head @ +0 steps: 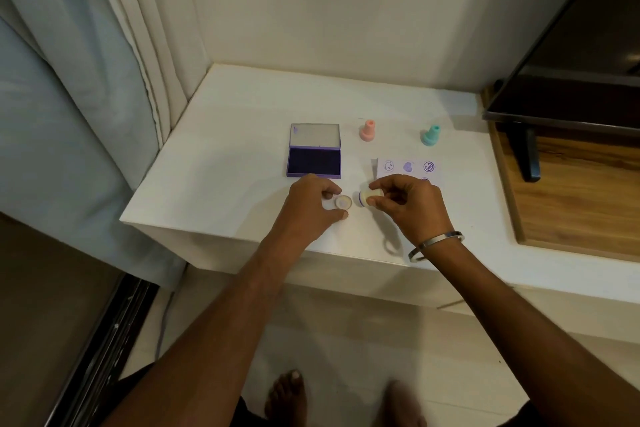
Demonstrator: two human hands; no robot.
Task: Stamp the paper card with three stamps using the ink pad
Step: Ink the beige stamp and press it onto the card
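My right hand (410,206) pinches a cream stamp (365,199) held on its side, its purple-inked face turned left. My left hand (311,208) holds the stamp's small round cap (343,202) between finger and thumb, just left of the stamp. The purple ink pad (314,161) lies open behind my left hand, lid tipped back. The paper card (407,168) lies behind my right hand and shows three purple prints in a row; a fourth print peeks out at my knuckles. A pink stamp (367,130) and a teal stamp (430,135) stand upright farther back.
Everything rests on a white table (225,166) set against a wall. A curtain (104,80) hangs at the left. A dark screen (571,62) on a stand sits on a wooden surface (581,198) at the right. A metal bangle (434,244) circles my right wrist.
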